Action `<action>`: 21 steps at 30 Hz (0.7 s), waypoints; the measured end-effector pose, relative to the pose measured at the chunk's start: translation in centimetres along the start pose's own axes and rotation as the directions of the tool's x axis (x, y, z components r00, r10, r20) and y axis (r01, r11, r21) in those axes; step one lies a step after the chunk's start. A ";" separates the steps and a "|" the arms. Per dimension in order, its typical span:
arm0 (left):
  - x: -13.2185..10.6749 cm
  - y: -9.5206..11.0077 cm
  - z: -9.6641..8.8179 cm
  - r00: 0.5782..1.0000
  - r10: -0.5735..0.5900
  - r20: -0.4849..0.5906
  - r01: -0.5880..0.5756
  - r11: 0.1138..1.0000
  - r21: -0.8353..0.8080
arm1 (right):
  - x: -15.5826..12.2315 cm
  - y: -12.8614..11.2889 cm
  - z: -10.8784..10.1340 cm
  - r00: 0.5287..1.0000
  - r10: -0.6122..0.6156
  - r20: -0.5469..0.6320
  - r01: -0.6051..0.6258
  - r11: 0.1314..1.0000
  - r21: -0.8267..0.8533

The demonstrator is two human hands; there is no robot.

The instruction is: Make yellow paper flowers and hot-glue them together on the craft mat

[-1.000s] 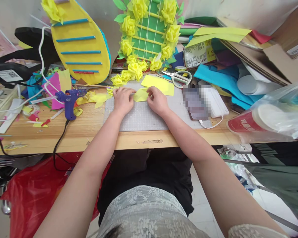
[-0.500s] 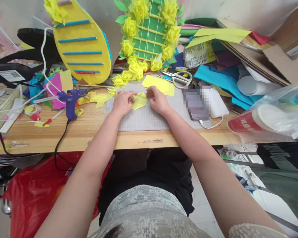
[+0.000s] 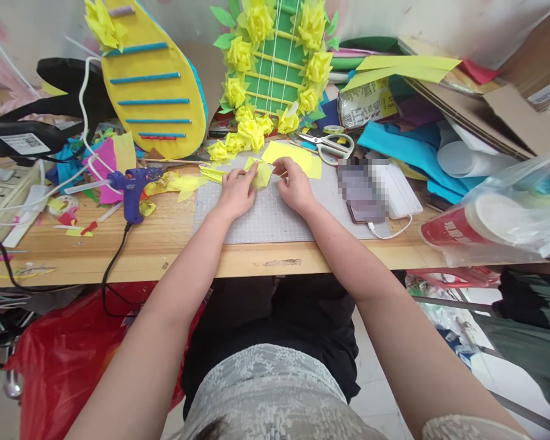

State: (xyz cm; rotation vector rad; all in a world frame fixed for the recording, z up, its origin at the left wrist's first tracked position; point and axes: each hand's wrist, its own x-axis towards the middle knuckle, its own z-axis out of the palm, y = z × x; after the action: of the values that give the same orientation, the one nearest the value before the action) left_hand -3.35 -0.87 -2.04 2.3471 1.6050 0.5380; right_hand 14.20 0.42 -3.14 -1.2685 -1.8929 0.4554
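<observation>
A small folded piece of yellow crepe paper (image 3: pixel 263 176) stands over the grey cutting mat (image 3: pixel 275 217). My left hand (image 3: pixel 238 192) is closed on its left side, with fingers pinching it. Just right of the paper is my right hand (image 3: pixel 296 188); its fingers are curled, with a gap between thumb and forefinger, and I see nothing held there. Behind both hands lies a flat yellow paper sheet (image 3: pixel 297 160). A stack of yellow paper strips (image 3: pixel 212 174) rests left of the folded piece, partly behind my left hand.
At left, a blue glue gun (image 3: pixel 135 194) stands among paper scraps. Scissors (image 3: pixel 330 146) lie behind the mat. A phone (image 3: pixel 362 192) and white power bank (image 3: pixel 399 189) are at right, near a bagged cup (image 3: pixel 453 223). Behind stand a yellow board (image 3: pixel 153 85) and a flower-trimmed green board (image 3: pixel 275 73).
My left hand has moved right and slightly down, and the folded paper has turned more upright. The right hand's fingers have parted a little from the paper's edge.
</observation>
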 end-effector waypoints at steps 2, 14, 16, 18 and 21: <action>0.1 0.4 0.0 1.000 -0.010 -0.022 0.010 1.000 0.008 | -0.1 -0.4 -0.1 0.998 -0.029 0.060 0.031 0.999 -0.038; 0.0 0.6 -0.6 0.995 -0.023 -0.094 0.018 0.999 -0.047 | -0.2 -1.6 0.0 0.979 0.006 0.203 0.040 0.974 -0.221; -0.2 0.8 -0.7 0.997 -0.009 -0.081 0.005 0.999 -0.041 | -0.1 -1.4 0.1 0.983 0.029 0.182 0.014 0.972 -0.235; -0.2 0.9 -0.7 0.997 -0.007 -0.081 0.004 0.999 -0.032 | -0.1 -1.2 0.2 0.986 0.034 0.161 0.006 0.971 -0.239; -0.1 0.7 -0.5 0.994 -0.008 -0.112 0.003 0.999 -0.045 | -0.1 -0.7 0.3 0.987 0.009 0.158 0.026 0.975 -0.220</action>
State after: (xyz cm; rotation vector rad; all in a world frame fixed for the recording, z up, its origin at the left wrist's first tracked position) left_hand -2.99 -1.25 -1.31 2.3162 1.6285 0.7086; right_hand 13.50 0.07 -2.90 -1.4020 -2.1293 0.3560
